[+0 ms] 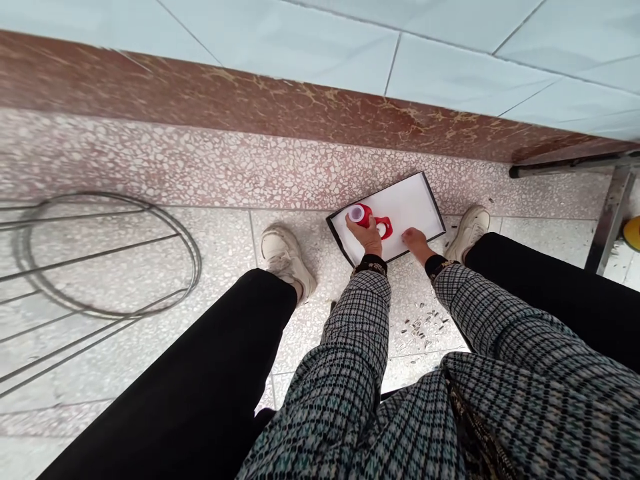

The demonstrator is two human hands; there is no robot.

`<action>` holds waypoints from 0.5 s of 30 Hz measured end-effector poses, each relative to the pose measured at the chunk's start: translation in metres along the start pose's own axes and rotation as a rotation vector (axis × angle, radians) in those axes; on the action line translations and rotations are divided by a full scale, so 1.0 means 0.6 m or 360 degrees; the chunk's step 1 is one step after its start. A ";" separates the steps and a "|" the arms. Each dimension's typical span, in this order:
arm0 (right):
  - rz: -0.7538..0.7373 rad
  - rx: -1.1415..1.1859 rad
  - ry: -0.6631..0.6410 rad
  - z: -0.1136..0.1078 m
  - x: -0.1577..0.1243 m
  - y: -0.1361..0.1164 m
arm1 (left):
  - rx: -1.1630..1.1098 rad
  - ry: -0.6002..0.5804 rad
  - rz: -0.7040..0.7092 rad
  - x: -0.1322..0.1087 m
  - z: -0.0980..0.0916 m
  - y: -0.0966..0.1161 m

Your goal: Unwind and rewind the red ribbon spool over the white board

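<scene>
A shallow white tray with a dark rim (407, 205) lies tilted on the floor between the feet. My left hand (367, 235) is closed around a red bottle or spool with a pale, round open end (357, 213), over the tray's left part. Just right of it, a red object with a white round part (383, 228) rests in the tray. My right hand (414, 239) is over the tray's near right edge, its fingers curled together; whether they hold something small is hidden.
Small dark and pale bits (425, 327) are scattered on the floor behind the tray, near my body. A round metal wire rack (193, 257) stands at the left, a metal-legged frame (606, 220) at the right. A tiled wall (300, 47) runs along the front.
</scene>
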State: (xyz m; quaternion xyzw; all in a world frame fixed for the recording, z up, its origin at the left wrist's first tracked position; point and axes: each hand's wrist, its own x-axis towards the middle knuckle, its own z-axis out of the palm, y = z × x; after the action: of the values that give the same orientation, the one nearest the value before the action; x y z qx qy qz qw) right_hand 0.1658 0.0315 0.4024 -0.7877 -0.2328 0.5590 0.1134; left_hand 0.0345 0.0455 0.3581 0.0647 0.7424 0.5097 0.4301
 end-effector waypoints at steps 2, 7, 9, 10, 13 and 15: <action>-0.0003 0.0004 0.0128 -0.024 0.004 -0.019 | -0.0046 -0.0065 -0.0004 0.002 -0.008 0.011; -0.0177 0.0200 0.0118 -0.053 -0.025 -0.115 | -0.0249 -0.0458 -0.0009 -0.016 -0.006 0.085; -0.0302 0.0306 0.0026 -0.068 -0.058 -0.168 | -0.0358 -0.0681 0.0052 -0.038 0.005 0.131; -0.0377 0.0352 -0.0035 -0.079 -0.078 -0.196 | -0.0404 -0.0790 0.0085 -0.051 0.011 0.156; -0.0690 0.0434 -0.0258 -0.126 -0.150 -0.271 | -0.0514 -0.1120 0.0099 -0.092 0.021 0.237; -0.1037 0.0407 -0.0495 -0.162 -0.201 -0.309 | -0.0579 -0.1354 0.0041 -0.117 0.016 0.293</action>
State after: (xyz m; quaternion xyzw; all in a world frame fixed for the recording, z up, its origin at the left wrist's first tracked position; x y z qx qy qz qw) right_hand 0.1801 0.1404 0.6177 -0.5577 -0.4138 0.6309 0.3460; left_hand 0.0247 0.0979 0.5402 0.2008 0.3976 0.5651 0.6945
